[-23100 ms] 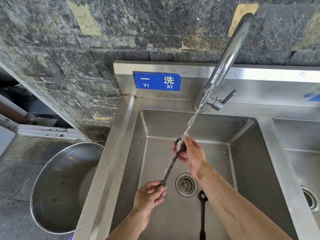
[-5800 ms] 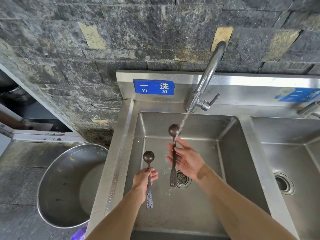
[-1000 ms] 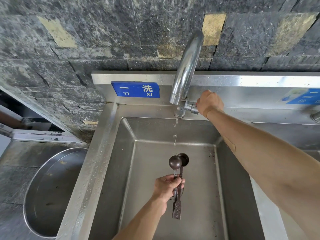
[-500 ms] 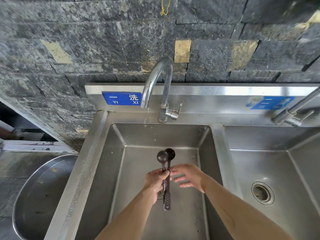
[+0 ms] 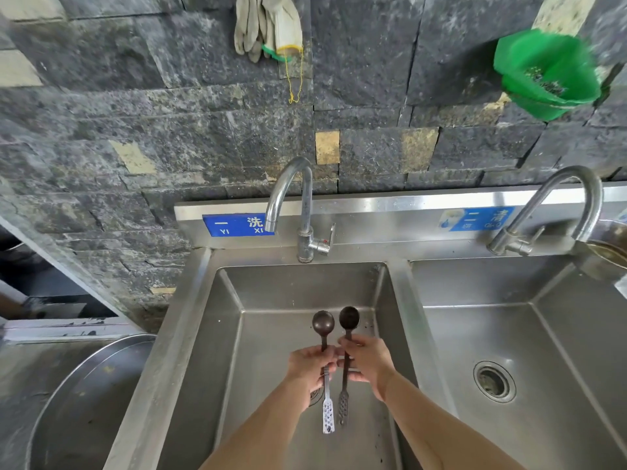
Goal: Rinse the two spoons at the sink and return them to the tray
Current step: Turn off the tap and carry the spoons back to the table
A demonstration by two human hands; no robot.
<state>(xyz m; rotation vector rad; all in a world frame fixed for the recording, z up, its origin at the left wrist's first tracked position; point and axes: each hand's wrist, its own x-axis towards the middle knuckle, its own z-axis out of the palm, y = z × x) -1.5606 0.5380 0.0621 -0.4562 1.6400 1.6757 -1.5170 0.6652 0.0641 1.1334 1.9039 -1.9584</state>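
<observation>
Two dark long-handled spoons stand upright, bowls up, over the left steel sink basin. My left hand grips the handle of the left spoon. My right hand pinches the handle of the right spoon. The two spoons sit side by side, a small gap between them, their perforated handle ends hanging below my hands. The faucet above the basin runs no water. No tray is in view.
A second basin with its drain and its own faucet lies to the right. A large steel bowl sits on the floor at left. Gloves and a green colander hang on the stone wall.
My right hand came off the faucet lever, water stopped, and it took one of the two spoons from my left hand. Each hand now holds one spoon. The view tilted upward.
</observation>
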